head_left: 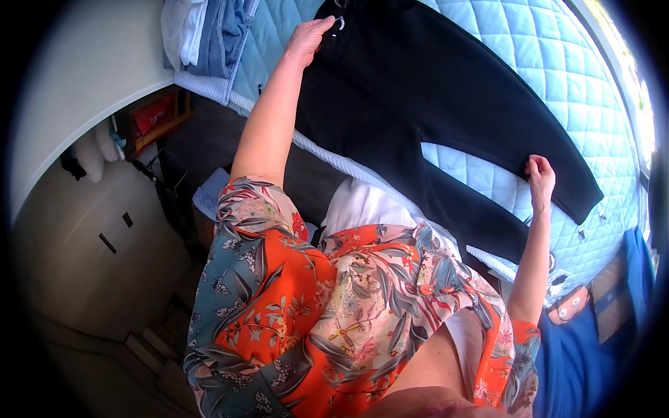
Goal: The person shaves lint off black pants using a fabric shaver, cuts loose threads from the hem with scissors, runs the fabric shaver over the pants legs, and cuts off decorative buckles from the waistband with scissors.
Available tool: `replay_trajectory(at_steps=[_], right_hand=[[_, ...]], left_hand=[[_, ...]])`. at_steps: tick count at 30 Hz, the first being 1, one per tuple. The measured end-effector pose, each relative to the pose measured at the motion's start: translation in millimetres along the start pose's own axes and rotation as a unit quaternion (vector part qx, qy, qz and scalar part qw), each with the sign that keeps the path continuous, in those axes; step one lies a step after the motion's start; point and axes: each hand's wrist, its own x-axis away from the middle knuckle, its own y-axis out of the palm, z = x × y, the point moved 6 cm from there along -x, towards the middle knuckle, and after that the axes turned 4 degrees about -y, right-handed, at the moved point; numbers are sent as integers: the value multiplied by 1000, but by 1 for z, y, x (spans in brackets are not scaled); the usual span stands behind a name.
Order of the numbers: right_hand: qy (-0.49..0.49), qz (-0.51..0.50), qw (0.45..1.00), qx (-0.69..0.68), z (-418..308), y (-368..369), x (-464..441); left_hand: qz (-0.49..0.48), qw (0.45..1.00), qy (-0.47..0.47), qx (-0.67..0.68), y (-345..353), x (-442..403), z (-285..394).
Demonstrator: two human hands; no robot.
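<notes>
Black trousers (446,76) lie spread over a light blue quilted cover (592,104), with the waistband at the top and both legs reaching down to the right. At the waistband, beside a pale drawstring end (340,23), my left hand (306,42) is closed on the black fabric. My right hand (541,180) has its fingers curled together on the inner edge of the farther trouser leg, not far from its hem. The nearer leg hangs partly over the cover's ribbed edge.
Folded blue and white clothes (209,42) are stacked at the upper left. A pinkish patterned pouch (568,306) and blue fabric (578,369) lie at the lower right. A pale panel (83,76) stands at the left, and a bright window (627,56) lies along the right.
</notes>
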Motion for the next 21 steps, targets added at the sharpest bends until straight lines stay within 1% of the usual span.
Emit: replay_trajectory(at_steps=[1, 4, 7, 9, 13, 18, 21], right_hand=[[-3, 5, 1000, 6, 2, 2, -5], [14, 14, 988, 153, 1, 1, -14], [4, 11, 978, 207, -1, 2, -25], [6, 1, 976, 219, -2, 2, -28], [3, -15, 968, 252, 5, 3, -39], [22, -17, 971, 235, 14, 3, -44], [32, -10, 973, 229, 15, 3, -46]], left_hand=[[-15, 1000, -2, 15, -1, -1, -2], [-58, 996, -3, 60, -3, 3, 0], [-92, 990, 1, 103, -5, 3, -1], [-116, 985, 8, 126, -5, 3, -2], [-130, 983, 32, 127, 1, 10, 0], [-145, 980, 35, 132, 6, 7, -3], [-122, 981, 50, 142, 3, 2, -7]])
